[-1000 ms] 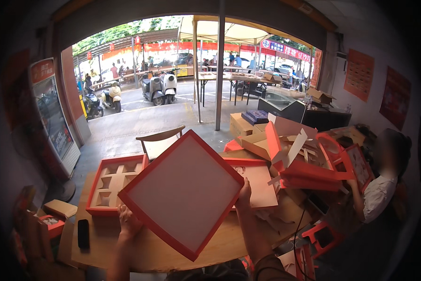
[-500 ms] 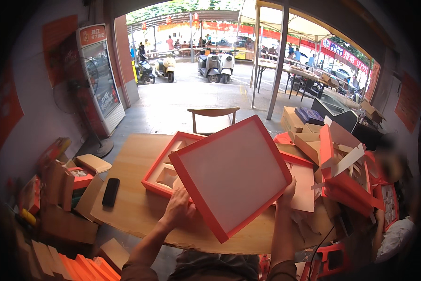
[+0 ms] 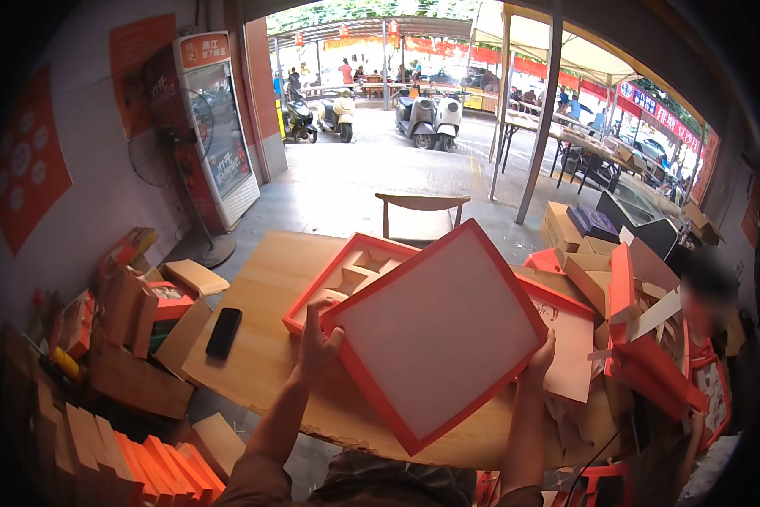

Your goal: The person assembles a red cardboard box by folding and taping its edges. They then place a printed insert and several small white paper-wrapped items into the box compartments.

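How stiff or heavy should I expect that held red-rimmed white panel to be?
The red-rimmed white panel is probably stiff: its edges look straight, without sagging. It seems light for its size, with the left hand and right hand only at its edges.

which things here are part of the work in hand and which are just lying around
Likely part of the work:
- red-edged white panel, held by left hand and right hand
- red compartment box, partly behind the panel

Seemingly just around:
- black phone on the table
- wooden chair
- glass-door fridge
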A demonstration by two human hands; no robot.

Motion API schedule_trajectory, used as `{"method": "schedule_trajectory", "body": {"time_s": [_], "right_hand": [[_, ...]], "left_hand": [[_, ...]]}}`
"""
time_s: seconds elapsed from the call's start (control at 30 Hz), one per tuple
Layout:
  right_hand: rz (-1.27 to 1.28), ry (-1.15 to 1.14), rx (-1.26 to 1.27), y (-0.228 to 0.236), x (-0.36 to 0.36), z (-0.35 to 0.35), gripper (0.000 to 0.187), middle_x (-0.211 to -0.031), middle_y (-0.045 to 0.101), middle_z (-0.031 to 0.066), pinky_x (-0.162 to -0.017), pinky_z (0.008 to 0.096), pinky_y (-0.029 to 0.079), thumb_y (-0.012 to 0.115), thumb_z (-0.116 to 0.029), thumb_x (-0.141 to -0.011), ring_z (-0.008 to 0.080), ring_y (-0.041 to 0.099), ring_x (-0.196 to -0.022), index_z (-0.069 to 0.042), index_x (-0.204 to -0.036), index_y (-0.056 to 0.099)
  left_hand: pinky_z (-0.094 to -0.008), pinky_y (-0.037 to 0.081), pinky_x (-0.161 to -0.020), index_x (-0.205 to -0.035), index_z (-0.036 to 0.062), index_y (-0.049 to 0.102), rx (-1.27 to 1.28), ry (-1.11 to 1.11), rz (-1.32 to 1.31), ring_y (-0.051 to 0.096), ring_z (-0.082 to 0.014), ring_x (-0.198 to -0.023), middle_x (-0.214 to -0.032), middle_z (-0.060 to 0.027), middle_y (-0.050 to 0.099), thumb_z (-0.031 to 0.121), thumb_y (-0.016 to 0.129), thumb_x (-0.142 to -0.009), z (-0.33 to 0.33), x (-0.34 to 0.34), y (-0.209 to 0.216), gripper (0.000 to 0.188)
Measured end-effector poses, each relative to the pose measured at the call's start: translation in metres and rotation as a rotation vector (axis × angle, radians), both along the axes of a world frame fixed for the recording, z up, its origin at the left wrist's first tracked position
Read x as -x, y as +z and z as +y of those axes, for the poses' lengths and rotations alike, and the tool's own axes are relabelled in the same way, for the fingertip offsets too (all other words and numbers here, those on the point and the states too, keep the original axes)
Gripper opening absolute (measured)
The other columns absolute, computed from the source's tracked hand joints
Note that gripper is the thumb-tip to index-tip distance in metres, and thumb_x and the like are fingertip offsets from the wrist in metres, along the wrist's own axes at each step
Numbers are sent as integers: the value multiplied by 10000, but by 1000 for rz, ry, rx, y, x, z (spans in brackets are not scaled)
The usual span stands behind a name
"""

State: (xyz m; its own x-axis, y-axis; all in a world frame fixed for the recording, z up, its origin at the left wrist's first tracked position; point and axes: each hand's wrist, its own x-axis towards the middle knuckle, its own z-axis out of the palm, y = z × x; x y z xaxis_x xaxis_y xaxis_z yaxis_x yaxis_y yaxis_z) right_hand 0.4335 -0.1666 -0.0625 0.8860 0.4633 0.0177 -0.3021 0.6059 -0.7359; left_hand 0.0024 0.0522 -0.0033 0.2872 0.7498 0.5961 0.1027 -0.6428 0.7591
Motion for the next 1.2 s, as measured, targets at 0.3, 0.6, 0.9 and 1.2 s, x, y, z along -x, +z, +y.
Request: {"method": "schedule_trajectory", "body": {"time_s": [0.3,0.6,0.9,1.2], "right_hand": [[-135,-61,141,0,-5,-3,467,-1194,714,135,-959,363,566,425,-369,-1162,234,688,-1068,19,-1242,673],[-214,92,212,-20,-36,-13,429,-1201,731,105,-1020,329,547,478,-324,-1156,192,680,-1096,33,-1247,697],[-419,184,536,-50,-67,-20,440,-1278,726,128,-1043,341,544,516,-318,-1155,197,680,-1157,48,-1348,666],[-1311,-283,981,50,61,-82,627,-1513,556,308,-1255,506,370,668,-304,-1032,455,517,-1446,33,-1538,517]], "left_hand": [[-485,447,-1179,-1269,72,584,-112,1,147,554,-435,-1377,-1444,-254,546,-16,625,-773,-22,17,-18,505],[-490,461,-1073,-826,148,690,-676,-152,614,634,-268,-1142,-1052,-69,680,280,769,-880,-101,55,-32,163],[-439,421,-932,-743,154,666,-581,-346,848,617,-231,-821,-671,-35,645,392,729,-963,-172,53,-17,330],[-466,444,-895,-792,121,674,-420,-314,895,682,-269,-821,-687,-105,715,396,728,-973,-190,29,-7,334]]}}
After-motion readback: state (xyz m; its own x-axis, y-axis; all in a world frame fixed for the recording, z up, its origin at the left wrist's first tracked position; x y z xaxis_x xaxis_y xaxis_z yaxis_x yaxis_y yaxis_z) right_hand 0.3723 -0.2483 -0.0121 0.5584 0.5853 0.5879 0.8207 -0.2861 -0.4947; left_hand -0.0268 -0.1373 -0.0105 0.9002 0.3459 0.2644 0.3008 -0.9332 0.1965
